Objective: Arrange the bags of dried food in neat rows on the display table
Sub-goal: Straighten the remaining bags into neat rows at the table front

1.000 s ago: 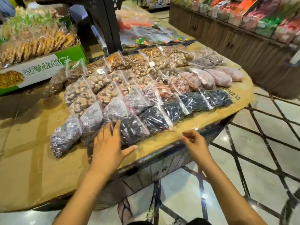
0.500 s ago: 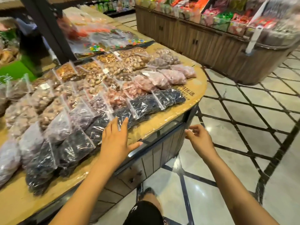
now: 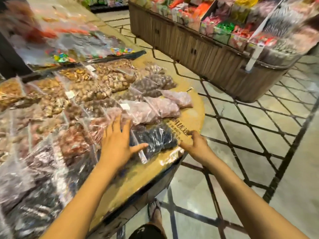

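Dark bag [image 3: 155, 140]: soft, slippery plastic; loose contents shift.
Left hand [image 3: 117, 144]: open, flat beside bag.
Right hand [image 3: 195, 144]: curled at bag's end; grip unclear.
Hold: both ends.

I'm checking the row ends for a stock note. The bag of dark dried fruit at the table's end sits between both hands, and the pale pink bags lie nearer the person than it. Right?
Not quite. The head view shows the dark bag between the left hand and right hand, but the pale pink bags lie beyond it, farther from the person.
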